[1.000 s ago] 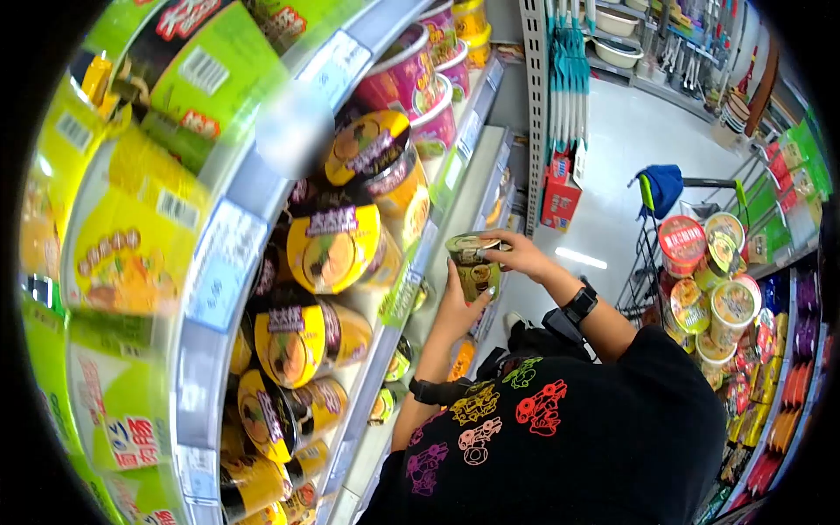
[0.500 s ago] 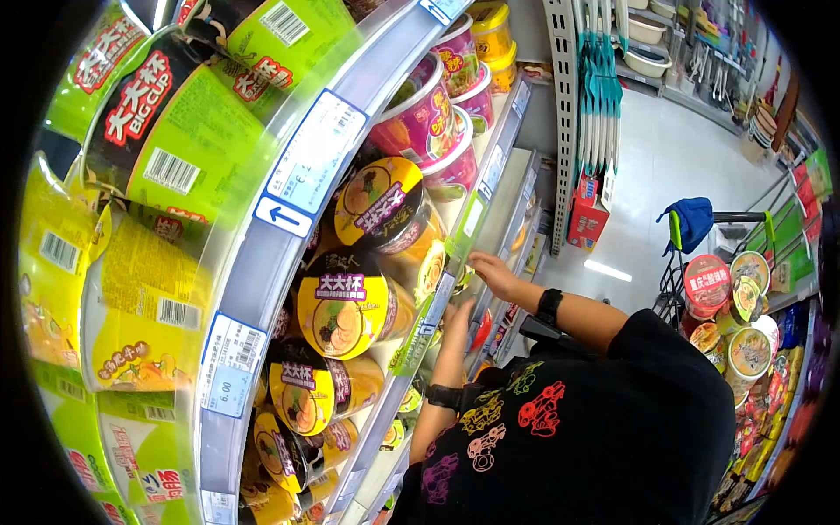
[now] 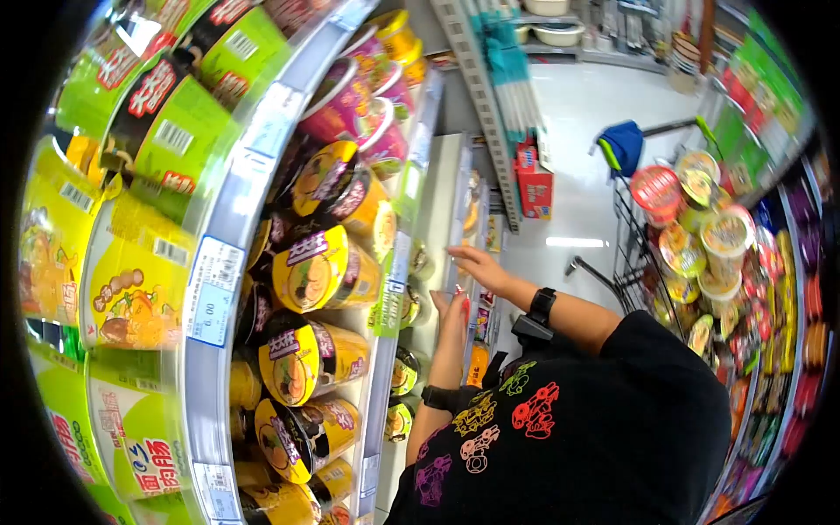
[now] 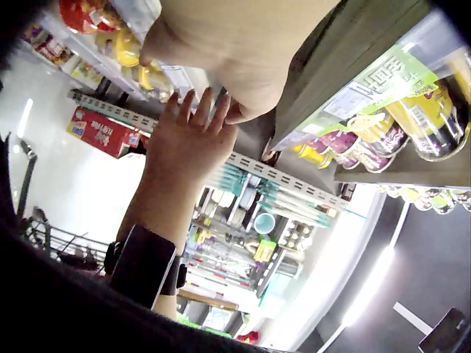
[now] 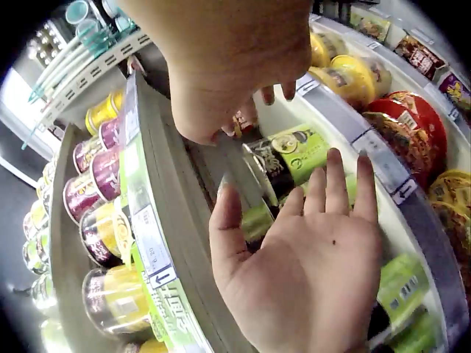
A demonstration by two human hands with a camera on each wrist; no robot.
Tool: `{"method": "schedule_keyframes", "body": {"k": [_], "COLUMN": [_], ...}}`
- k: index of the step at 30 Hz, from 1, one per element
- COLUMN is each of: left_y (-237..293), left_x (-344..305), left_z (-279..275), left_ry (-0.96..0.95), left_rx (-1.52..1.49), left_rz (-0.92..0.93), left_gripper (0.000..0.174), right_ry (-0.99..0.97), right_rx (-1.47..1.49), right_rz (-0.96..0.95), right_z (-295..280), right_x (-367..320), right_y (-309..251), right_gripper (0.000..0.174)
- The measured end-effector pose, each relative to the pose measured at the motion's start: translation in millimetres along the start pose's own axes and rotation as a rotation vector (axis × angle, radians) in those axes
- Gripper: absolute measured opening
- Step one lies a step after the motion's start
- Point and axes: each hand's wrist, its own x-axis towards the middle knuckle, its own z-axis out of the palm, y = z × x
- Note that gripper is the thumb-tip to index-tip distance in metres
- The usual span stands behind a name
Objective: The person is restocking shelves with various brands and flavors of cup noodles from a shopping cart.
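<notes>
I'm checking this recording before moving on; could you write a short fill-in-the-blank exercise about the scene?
The left hand holds ____.
In the right wrist view, the cup between it and the right hand is black and ____.
The shirt is mostly ____.
The box near the cart is mostly ____.

nothing; green; black; red

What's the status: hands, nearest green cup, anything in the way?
Left hand, right hand: open, gripping nothing. Green cup close by, upright on its shelf. Upper shelf overhangs it.
</notes>
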Motion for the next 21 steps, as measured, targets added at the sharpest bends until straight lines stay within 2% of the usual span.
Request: {"method": "schedule_keyframes", "body": {"k": [2, 3, 4, 6, 10, 13, 16, 21], "left_y": [-8.3, -28.2, -58.9, -74.6, -119.8, -120.4, -128.1, -147.3], "left_x": [-23.8, -30.1, -23.8, -47.8, -78.4, -109.3, -117.9, -128.2], "left_z": [5.8, 2.1, -13.1, -3.1, 18.7, 63.3, 95.7, 158.5], "left_ry": [-0.084, -0.027, -0.091, -0.139, -0.296, -0.423, -0.593, -0.761], "left_rx": [0.046, 0.044, 0.059, 0.111, 0.269, 0.366, 0.488, 0.542], "left_rz": [-0.087, -0.071, -0.035, -0.111, -0.327, -0.343, -0.332, -0.329], "left_gripper": [0.090, 0.088, 0.086, 0.084, 0.082, 0.074, 0.070, 0.051], "right_ry": [0.076, 0.137, 0.146, 0.289, 0.585, 0.830, 1.039, 1.347], "right_rx": [0.011, -0.005, 0.169, 0.146, 0.101, 0.125, 0.144, 0.016], "right_rz": [0.053, 0.156, 0.211, 0.157, 0.362, 0.385, 0.307, 0.181], "right_z": [-10.5, -13.0, -18.3, -27.9, -66.4, -99.3, -131.3, -181.7], "right_x": [-41.4, -66.6, -88.6, -136.2, -230.1, -277.5, -319.6, -368.8], "right_y": [21.0, 14.6, 22.7, 41.2, 22.4, 6.4, -9.9, -18.9], "right_gripper": [0.033, 0.028, 0.024, 0.022, 0.022, 0.022, 0.021, 0.017]}}
